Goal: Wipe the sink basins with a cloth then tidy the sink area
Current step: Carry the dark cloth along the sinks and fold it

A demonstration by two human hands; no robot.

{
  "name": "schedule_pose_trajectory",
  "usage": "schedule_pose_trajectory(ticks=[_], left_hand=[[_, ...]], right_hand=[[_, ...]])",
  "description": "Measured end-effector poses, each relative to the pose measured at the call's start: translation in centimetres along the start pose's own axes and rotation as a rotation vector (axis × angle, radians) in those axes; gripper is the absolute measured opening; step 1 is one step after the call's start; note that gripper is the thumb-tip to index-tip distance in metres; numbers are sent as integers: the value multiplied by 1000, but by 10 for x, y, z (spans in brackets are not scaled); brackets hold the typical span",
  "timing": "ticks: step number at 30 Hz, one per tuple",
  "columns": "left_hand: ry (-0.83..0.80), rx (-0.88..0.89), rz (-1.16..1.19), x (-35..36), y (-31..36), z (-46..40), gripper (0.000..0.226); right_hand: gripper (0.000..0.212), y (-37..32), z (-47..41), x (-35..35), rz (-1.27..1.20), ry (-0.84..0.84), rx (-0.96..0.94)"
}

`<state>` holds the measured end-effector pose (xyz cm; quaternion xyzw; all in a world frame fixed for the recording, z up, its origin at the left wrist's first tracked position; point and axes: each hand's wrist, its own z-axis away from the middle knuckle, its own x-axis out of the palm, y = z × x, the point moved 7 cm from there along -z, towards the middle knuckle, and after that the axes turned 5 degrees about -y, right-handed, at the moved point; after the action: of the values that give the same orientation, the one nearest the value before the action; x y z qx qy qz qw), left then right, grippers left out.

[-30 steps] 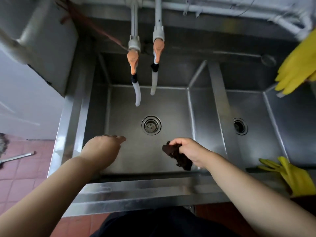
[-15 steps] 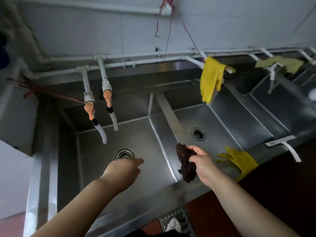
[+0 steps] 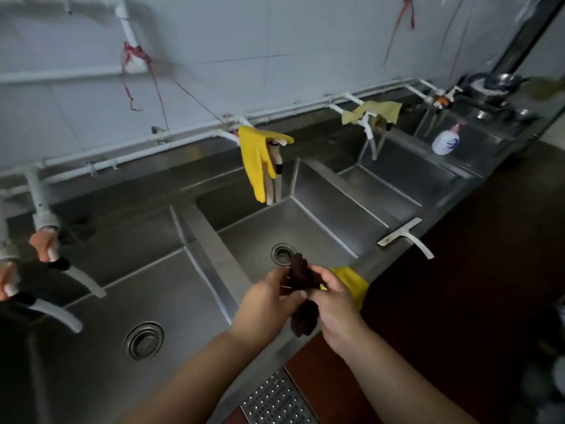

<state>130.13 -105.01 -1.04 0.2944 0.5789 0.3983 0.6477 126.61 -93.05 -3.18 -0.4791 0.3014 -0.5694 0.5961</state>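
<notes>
Item: dark brown cloth (image 3: 301, 296), bunched and hanging lengthwise, held above the front rim of the steel sink unit (image 3: 214, 258), over the near edge of the middle basin (image 3: 308, 231).

Left hand (image 3: 266, 298): grip pinching the cloth from the left side, thumb and fingers curled onto its middle part.

Right hand (image 3: 334, 304): grip curled round the cloth from the right side, fingers pressed onto the upper part; the cloth's lower end hangs loose below both hands.

Left basin (image 3: 122, 286): round drain (image 3: 143, 340) in its floor; two white hoses with orange tap handles (image 3: 44, 241) hang above its left side.

Middle basin: round drain (image 3: 282, 254) just beyond the cloth's top end. A yellow rubber glove (image 3: 256, 162) hangs from the white pipe behind it, fingers down.

Second yellow glove (image 3: 351, 283): lies on the front rim, right of the hands, partly hidden by the right hand.

Right basin (image 3: 406, 175): a pale yellow-green rag (image 3: 373, 113) draped over the tap above it.

White squeegee (image 3: 403, 237): rests on the front rim between the middle and right basins, handle over the edge.

White bottle with blue print (image 3: 445, 143): stands on the desk at the far right, near a stove burner (image 3: 489, 87).

Perforated metal panel (image 3: 275, 402): at the bottom edge, below the sink front.
</notes>
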Motion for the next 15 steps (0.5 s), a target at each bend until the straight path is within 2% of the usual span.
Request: schedule_pose_trajectory(ticks=[6,10,15], left_hand=[[7,33,30,99,79,-63,37],[8,31,50,169,135,-115,35],[-56,19,67,246,183,-167,34]], right_hand=[[47,-41,-21,-128,31,-3,-20],[58,-74,-44,-218,108,4,-73],[64,-100,-59,-308,206,71,-140]])
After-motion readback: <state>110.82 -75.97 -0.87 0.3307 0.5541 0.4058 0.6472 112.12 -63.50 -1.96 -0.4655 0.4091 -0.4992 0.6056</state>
